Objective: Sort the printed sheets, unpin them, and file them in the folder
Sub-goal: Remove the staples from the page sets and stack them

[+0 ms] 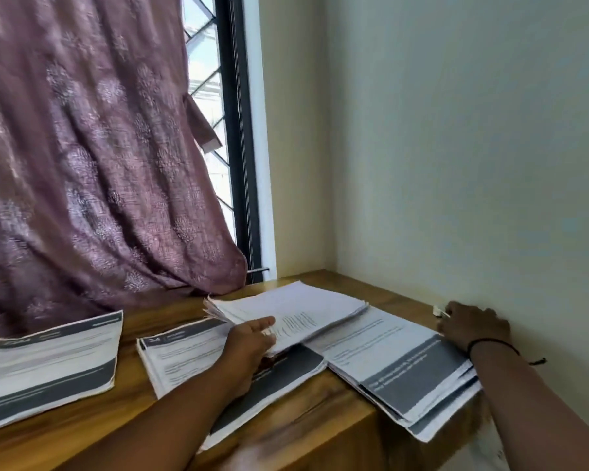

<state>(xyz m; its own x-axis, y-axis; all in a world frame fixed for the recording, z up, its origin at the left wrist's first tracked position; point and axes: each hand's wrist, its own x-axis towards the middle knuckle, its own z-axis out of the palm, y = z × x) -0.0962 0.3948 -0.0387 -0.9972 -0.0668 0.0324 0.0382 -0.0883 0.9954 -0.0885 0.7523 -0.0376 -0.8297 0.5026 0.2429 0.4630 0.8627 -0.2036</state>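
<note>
Printed sheets lie in several piles on a wooden table [320,413]. My left hand [252,338] grips the near edge of a thick white stack [296,311] that sits tilted on two other piles, thumb on top. One pile with dark bands [184,355] lies under my left wrist. A right pile [405,365] hangs over the table's front edge. My right hand [473,326] rests by the wall at that pile's far corner and pinches a small white object [439,311]. No folder is in view.
A separate printed pile [48,362] lies at the left of the table. A mauve curtain [99,158] hangs down onto the table's back edge beside a window [211,96]. A pale wall [473,147] bounds the table on the right.
</note>
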